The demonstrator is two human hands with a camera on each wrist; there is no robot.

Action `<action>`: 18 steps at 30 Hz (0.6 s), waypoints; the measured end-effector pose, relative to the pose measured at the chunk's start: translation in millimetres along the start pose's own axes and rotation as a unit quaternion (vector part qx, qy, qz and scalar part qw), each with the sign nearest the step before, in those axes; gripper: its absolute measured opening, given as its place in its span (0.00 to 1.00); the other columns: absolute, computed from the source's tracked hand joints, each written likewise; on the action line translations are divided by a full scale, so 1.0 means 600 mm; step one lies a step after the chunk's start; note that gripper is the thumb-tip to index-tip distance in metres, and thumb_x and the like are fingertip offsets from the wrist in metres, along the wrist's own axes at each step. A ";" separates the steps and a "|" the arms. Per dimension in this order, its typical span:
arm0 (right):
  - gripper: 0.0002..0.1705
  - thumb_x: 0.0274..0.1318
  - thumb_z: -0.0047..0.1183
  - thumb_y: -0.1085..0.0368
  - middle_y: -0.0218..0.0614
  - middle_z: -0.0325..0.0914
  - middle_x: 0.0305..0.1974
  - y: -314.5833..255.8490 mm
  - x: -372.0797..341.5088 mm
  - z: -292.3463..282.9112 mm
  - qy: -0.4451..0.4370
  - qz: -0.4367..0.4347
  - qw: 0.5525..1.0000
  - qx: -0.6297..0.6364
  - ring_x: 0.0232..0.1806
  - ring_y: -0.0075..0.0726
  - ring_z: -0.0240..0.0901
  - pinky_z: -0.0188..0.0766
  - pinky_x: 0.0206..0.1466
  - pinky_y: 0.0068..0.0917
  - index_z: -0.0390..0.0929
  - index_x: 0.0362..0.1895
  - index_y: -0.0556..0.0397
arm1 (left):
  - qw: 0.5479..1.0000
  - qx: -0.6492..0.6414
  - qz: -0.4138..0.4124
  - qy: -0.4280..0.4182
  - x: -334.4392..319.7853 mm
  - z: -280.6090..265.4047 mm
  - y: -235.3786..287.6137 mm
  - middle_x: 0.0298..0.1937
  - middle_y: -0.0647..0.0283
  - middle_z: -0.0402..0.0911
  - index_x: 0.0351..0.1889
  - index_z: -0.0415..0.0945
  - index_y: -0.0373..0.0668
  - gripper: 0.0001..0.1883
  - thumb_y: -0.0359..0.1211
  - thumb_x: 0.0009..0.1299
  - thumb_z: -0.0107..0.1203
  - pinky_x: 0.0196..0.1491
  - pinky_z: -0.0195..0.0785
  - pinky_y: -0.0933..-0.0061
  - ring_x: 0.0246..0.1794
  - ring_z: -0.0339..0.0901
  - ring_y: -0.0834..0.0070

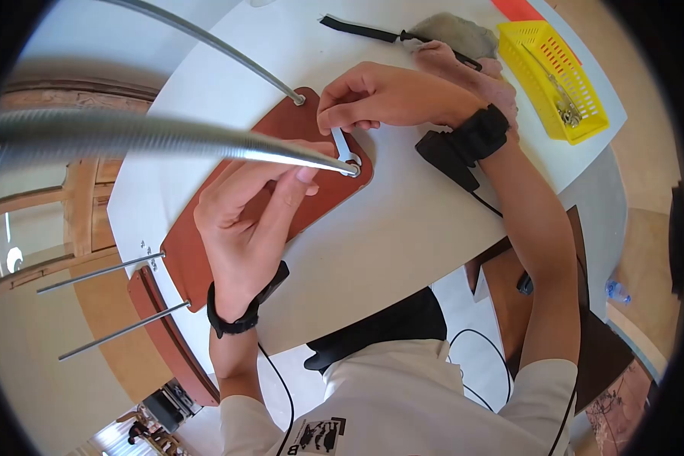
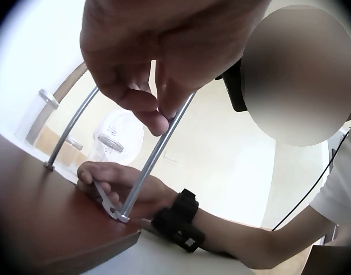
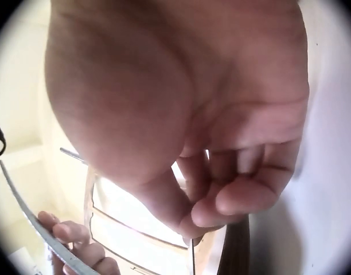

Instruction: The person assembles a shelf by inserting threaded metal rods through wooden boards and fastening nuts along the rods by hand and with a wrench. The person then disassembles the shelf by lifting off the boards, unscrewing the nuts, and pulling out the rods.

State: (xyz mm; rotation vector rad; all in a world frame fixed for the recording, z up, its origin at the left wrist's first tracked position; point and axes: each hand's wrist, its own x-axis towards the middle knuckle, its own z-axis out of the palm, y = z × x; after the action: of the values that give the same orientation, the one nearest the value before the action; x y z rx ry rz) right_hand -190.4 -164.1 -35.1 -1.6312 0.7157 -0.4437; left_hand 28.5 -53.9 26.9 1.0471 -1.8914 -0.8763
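Observation:
A reddish-brown board [image 1: 258, 182] lies on the white table, with metal rods standing at its corners. My left hand [image 1: 243, 220] pinches the rod [image 1: 281, 152] at the near right corner between thumb and fingertips; in the left wrist view the left hand [image 2: 170, 51] holds that rod [image 2: 158, 149] well above its base. My right hand [image 1: 395, 95] pinches the end of a flat wrench [image 1: 342, 144], whose head sits around the nut at the rod's base. In the right wrist view, the right hand's [image 3: 187, 114] thumb and finger meet on a thin edge.
A yellow basket [image 1: 536, 57] with metal parts stands at the back right, beside a crumpled cloth [image 1: 463, 64] and a black strap [image 1: 357, 29]. Other rods [image 1: 243, 57] rise from the board. Small hardware [image 1: 152, 257] lies by its left edge, near a second brown board [image 1: 171, 334].

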 end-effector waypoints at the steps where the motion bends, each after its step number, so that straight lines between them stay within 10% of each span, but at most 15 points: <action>1: 0.17 0.63 0.59 0.52 0.22 0.78 0.30 0.001 0.000 0.000 0.001 0.002 1.000 0.004 0.31 0.19 0.68 0.65 0.37 0.19 0.87 0.40 0.53 | 1.000 0.006 0.016 0.000 0.001 0.001 -0.003 0.53 0.43 0.85 0.51 0.83 0.32 0.09 0.24 0.78 0.56 0.45 0.80 0.74 0.43 0.85 0.73; 5: 0.17 0.63 0.59 0.52 0.22 0.77 0.30 0.008 0.002 -0.001 -0.003 -0.029 1.000 0.001 0.31 0.17 0.67 0.63 0.35 0.20 0.87 0.39 0.52 | 0.983 -0.157 -0.092 0.027 0.008 0.024 0.031 0.52 0.48 0.87 0.50 0.83 0.31 0.10 0.18 0.72 0.58 0.46 0.79 0.75 0.42 0.85 0.73; 9: 0.14 0.70 0.55 0.56 0.18 0.72 0.27 0.006 0.000 0.003 0.003 -0.038 0.999 -0.011 0.29 0.14 0.61 0.60 0.34 0.17 0.83 0.39 0.54 | 0.996 -0.057 0.057 -0.028 0.007 0.010 -0.010 0.52 0.45 0.86 0.57 0.79 0.28 0.14 0.18 0.74 0.56 0.43 0.76 0.80 0.44 0.86 0.74; 18: 0.12 0.70 0.55 0.59 0.18 0.72 0.27 0.001 -0.004 0.009 -0.012 -0.019 1.000 0.017 0.29 0.13 0.62 0.61 0.34 0.17 0.84 0.39 0.54 | 0.997 -0.070 0.012 0.029 0.007 0.017 -0.008 0.48 0.52 0.88 0.46 0.83 0.30 0.07 0.18 0.72 0.60 0.39 0.73 0.83 0.41 0.82 0.79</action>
State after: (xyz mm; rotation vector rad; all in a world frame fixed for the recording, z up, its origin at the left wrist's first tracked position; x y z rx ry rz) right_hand -188.9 -158.8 -36.2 -1.6175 0.6561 -0.4616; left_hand 20.0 -57.7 19.3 0.9535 -1.7644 -0.9405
